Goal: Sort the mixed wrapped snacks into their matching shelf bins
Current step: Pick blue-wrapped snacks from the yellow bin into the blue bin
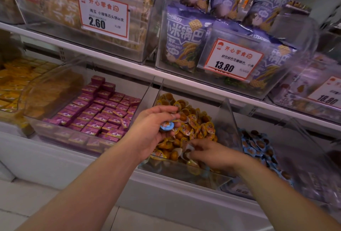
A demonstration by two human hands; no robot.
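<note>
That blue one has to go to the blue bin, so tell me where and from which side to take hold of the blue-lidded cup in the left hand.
Take the blue-lidded cup by its round rim, pinching opposite edges of the lid, and probably come from the right: its lid faces out past the left hand, whose fingers curl round it from above and behind. The right hand is low in the yellow-cup bin, busy among cups.

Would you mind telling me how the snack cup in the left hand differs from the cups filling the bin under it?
The cup held in the left hand has a blue lid; the cups in the bin have yellow lids. The blue one is lifted clear above the bin; the yellow ones lie heaped at all angles. Both are small sealed cups of similar size. Blue-lidded cups fill the next bin to the right.
</note>
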